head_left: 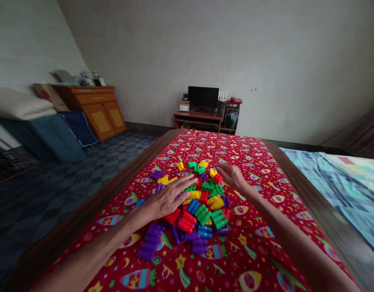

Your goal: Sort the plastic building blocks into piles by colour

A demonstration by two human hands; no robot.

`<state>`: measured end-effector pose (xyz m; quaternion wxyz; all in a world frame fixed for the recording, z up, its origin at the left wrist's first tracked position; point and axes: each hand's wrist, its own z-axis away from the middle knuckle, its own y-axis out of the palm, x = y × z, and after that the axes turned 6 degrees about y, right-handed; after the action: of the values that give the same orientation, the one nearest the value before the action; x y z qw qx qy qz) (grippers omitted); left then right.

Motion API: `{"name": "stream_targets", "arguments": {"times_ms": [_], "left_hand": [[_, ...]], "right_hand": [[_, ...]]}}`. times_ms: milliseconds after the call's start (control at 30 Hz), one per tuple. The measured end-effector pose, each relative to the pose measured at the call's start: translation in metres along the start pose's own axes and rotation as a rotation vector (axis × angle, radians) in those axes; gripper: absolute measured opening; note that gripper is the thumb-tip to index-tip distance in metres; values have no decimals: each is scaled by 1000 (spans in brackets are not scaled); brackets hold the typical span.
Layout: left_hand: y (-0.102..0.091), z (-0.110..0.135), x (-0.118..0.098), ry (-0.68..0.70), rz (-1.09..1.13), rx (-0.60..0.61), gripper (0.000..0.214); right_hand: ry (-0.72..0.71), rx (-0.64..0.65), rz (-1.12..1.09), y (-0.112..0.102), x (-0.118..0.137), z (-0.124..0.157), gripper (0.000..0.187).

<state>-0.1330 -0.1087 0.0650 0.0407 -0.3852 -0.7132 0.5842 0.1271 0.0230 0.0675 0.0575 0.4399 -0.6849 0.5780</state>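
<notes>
A heap of small plastic building blocks [201,202] in red, yellow, green, blue and purple lies on a red patterned cloth [235,154] that covers a long wooden table. My left hand [167,196] lies flat over the left side of the heap, fingers stretched out and pointing right. My right hand [232,176] rests at the heap's far right edge, fingers spread and reaching toward the yellow and red blocks there. Neither hand holds a block.
The table's dark wooden edge [92,202] runs along both sides. An orange cabinet [98,109] stands at the back left, a low desk with a monitor [203,97] against the far wall, and bedding [335,178] on the right.
</notes>
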Motion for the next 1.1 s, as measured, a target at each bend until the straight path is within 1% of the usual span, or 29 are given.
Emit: {"name": "stream_targets", "arguments": {"times_ms": [33,67,133,200,233,267,300,333,400,433,500,567,600,667,700,733,767,800,833,867,933,967,1033,1100], "left_hand": [[-3,12,8,-44,-61,-56,50],[-5,23,21,-112,-117,-127,52],[-6,41,55,-294,-189,-270,56],[-4,49,90,-484,-200,-380,62],[-2,49,104,-538,-190,-397,63],[1,45,113,-561,-162,-377,65],[3,39,119,-574,-125,-351,67],[6,30,119,-565,-75,-316,69],[13,7,107,-492,40,-251,71],[17,-4,97,-428,102,-208,70],[27,-25,69,-322,193,-148,68],[38,-40,42,-223,264,-62,65],[41,-46,32,-167,282,-21,63],[43,-56,23,-62,281,17,60],[42,-60,25,-27,254,-2,59],[38,-64,32,-17,210,-43,59],[34,-69,42,-37,153,-103,58],[30,-73,54,-94,81,-182,58],[26,-77,67,-197,12,-227,58],[23,-81,80,-299,-23,-243,58],[23,-90,96,-355,-17,-208,58],[27,-95,98,-349,1,-174,58],[39,-104,90,-283,47,-89,59],[55,-112,68,-184,100,4,58]], "right_hand": [[18,22,22,2,-3,-11,39],[23,50,41,6,-5,-21,40],[2,101,69,19,-4,-42,39],[-38,150,89,36,2,-60,38],[-55,185,103,45,7,-67,38],[-73,229,118,54,11,-72,38],[-95,284,128,61,16,-75,39],[-123,344,129,67,20,-76,42],[-200,463,88,71,25,-71,49],[-240,512,53,70,26,-66,53],[-288,571,-11,59,26,-49,60],[-288,565,-48,40,21,-27,63],[-271,538,-66,29,17,-15,63],[-219,448,-128,4,7,9,60],[-180,390,-162,-8,1,20,57],[-137,329,-183,-18,-5,30,55],[-90,268,-186,-27,-11,38,53],[-43,207,-170,-34,-17,45,51],[2,155,-138,-39,-23,50,50],[40,115,-101,-41,-29,53,49],[81,73,-51,-40,-36,58,48],[83,68,-39,-37,-37,60,48],[50,70,-19,-30,-34,63,45],[-1,66,14,-24,-24,70,45]]}}
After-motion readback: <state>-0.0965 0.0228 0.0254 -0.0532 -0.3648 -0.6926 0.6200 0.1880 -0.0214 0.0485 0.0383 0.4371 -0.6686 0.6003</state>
